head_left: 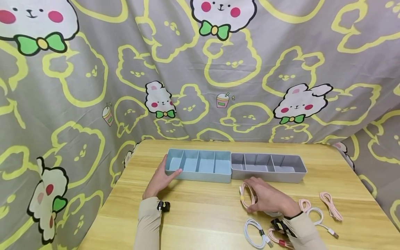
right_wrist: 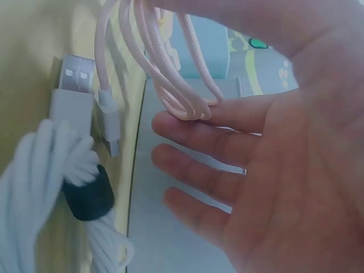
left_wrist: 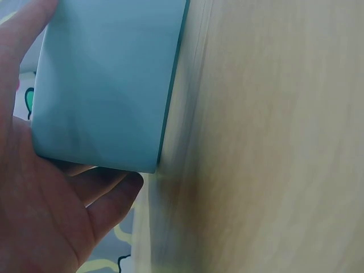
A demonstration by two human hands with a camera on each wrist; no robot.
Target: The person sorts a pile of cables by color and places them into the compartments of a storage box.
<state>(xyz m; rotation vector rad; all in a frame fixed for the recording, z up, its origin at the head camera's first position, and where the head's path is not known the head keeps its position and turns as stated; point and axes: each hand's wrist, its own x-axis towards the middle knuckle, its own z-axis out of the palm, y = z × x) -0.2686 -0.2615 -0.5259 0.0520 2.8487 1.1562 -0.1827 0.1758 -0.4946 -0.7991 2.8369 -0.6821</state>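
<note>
At its left end, my left hand (head_left: 160, 180) grips the blue divided organizer box (head_left: 200, 176). The thumb lies along the front rim, and the fingers bend round the end wall (left_wrist: 108, 85). My right hand (head_left: 268, 196) pinches a coiled pink charging cable (head_left: 247, 196) between thumb and fingers, above the table in front of the grey organizer box (head_left: 268, 176). In the right wrist view the pink loops (right_wrist: 165, 74) hang from the pinch, with a small connector (right_wrist: 111, 122) dangling. Both boxes stand end to end, and their visible compartments hold nothing.
On the wooden table (head_left: 200, 215), a white cable with a black tie (head_left: 254, 234) lies near my right wrist. A pink cable with a red tie (head_left: 278, 239), another white cable (head_left: 317, 215) and pink coils (head_left: 331, 206) lie nearby. A patterned curtain (head_left: 187, 69) hangs behind.
</note>
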